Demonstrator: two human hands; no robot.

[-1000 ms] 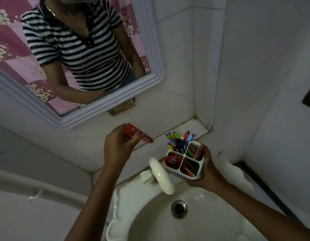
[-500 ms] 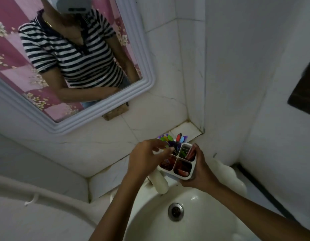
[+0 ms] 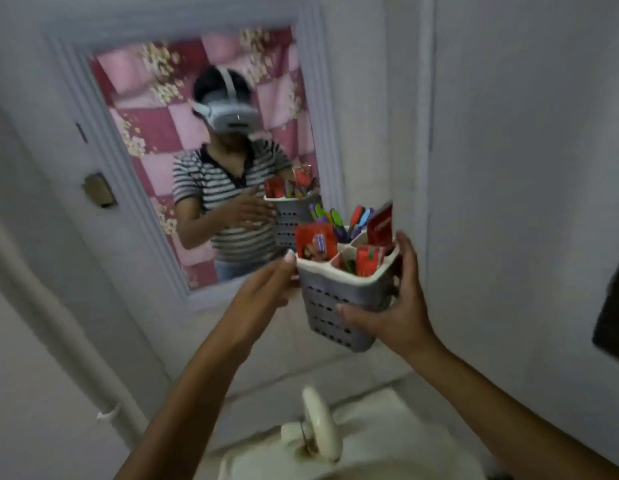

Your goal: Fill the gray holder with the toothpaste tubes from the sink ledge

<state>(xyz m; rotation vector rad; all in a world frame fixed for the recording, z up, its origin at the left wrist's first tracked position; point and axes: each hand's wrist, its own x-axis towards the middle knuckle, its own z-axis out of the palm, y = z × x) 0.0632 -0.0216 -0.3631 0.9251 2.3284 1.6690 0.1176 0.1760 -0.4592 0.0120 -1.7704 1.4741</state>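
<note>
The gray holder (image 3: 336,306), perforated with a white rim and four compartments, is lifted in the air in front of the wall. My right hand (image 3: 394,306) grips it from the right and underneath. Red toothpaste tubes (image 3: 315,242) stick up from three compartments. Coloured toothbrushes (image 3: 342,220) fill the back one. My left hand (image 3: 263,292) is flat with fingers extended, its fingertips touching the holder's left rim, holding nothing.
A mirror (image 3: 183,161) with a pale frame hangs on the tiled wall at left and reflects me and the holder. The white faucet (image 3: 318,424) and the sink rim (image 3: 370,455) are at the bottom. A dark object (image 3: 613,306) hangs at the right edge.
The red tube has left my left hand and gone into the holder. My right hand has raised the holder from the sink ledge up to mirror height. The camera has tilted upward.
</note>
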